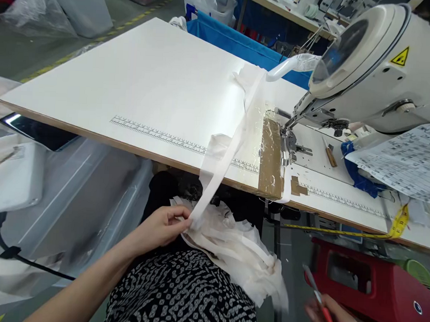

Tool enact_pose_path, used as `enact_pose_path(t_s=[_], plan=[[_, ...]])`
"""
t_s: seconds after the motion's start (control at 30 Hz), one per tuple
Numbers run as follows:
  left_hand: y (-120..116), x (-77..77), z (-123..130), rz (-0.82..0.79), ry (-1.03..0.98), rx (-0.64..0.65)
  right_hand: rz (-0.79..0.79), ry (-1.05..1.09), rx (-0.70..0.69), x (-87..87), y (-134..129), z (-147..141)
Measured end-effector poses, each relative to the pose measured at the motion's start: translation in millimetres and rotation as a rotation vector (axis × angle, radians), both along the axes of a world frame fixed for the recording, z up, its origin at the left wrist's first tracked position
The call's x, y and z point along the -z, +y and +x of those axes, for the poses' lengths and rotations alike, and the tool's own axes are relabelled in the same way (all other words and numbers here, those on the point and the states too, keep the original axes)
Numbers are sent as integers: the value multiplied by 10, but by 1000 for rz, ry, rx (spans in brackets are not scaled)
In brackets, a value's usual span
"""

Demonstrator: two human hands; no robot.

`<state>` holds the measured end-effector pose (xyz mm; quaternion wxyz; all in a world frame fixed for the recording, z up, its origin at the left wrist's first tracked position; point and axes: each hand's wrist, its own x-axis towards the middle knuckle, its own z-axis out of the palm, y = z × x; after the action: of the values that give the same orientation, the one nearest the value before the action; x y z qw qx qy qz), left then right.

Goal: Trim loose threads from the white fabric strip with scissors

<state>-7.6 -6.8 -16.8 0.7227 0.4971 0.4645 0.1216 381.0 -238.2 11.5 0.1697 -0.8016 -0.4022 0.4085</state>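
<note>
While the left hand [165,226] pinches the near end of a pale strip [224,161] between thumb and fingertips, the strip's long axis leads away from those fingers, forward and slightly to the right, up over the front edge of the white board [168,85] and across it to the left of the sewing machine [380,74]. The right hand [339,321] is well apart, low on the right, its fingers wrapped round a tool [317,291] with a red handle and a narrow grey metal end; the left is clearly nearer the strip. Thin, soft and slightly see-through in places, the strip has one denser, straighter band beside loose, rippled cloth. Below it a crumpled heap of similar cloth [246,250] lies over the black-and-white patterned garment [185,295], all folds and ragged edges, against the board's smooth, hard face and the shiny, creased brown tape [271,159]
</note>
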Motion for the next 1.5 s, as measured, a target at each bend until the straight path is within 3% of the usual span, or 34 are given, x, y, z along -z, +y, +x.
enact_pose_path(t_s=[0.07, 0.1, 0.23, 0.37, 0.5, 0.7, 0.97, 1.3, 1.5], plan=[[-89, -37, 52, -154, -92, 14, -21, 48, -91, 35, 266, -322], [-120, -64, 77, -190, -141, 9, -55, 103, -204, 31, 428, -489], [-170, -134, 133, -207, -194, -58, -67, 279, -618, -28, 1133, -1016], [-183, -106, 109, -231, -182, -93, -103, 239, -876, 2, 1658, -1199], [-191, -100, 79, -249, -198, -112, -115, 203, -995, 60, 1911, -1248], [-194, -123, 88, -240, -194, -134, -87, 207, -1018, 82, 1949, -1303], [-212, -65, 107, -238, -184, -159, -29, -152, -993, 53, 1822, -1370], [-223, -72, 105, -228, -182, -161, 12, -157, -900, 162, 1741, -1392], [-205, -35, 105, -244, -190, -168, 22, -229, -927, 122, 1786, -1422]])
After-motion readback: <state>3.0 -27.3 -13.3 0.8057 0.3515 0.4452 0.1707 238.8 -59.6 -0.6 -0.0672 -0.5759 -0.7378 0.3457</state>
